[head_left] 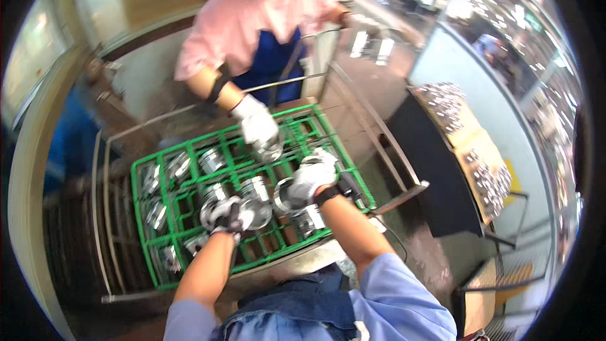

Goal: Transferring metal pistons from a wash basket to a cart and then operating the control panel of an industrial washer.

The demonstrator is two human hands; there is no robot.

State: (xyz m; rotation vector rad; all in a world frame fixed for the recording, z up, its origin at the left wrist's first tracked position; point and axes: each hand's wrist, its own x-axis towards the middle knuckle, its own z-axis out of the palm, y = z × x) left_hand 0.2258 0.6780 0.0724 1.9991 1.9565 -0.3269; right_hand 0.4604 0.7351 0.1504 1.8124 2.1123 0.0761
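Observation:
A green divided crate point(165, 238) holds several shiny metal cylinders. My right hand point(314, 177), in a white glove with a dark wristband, is closed round a metal cylinder point(283, 197) whose round end points left. My left hand point(226, 216), also gloved, has its fingers curled beside a metal cylinder point(257, 213) over the middle of the crate. Blur and the glove hide exactly how the left fingers meet the metal. Across the crate, a co-worker's gloved hand point(259, 127) grips another shiny metal part point(271, 150).
Metal rails point(394, 158) frame the crate. A co-worker in a pink shirt point(218, 25) and blue apron stands at its far side. To the right, a dark-sided table point(413, 158) carries cardboard with many small metal parts point(489, 183). A pale panel point(470, 88) rises behind it.

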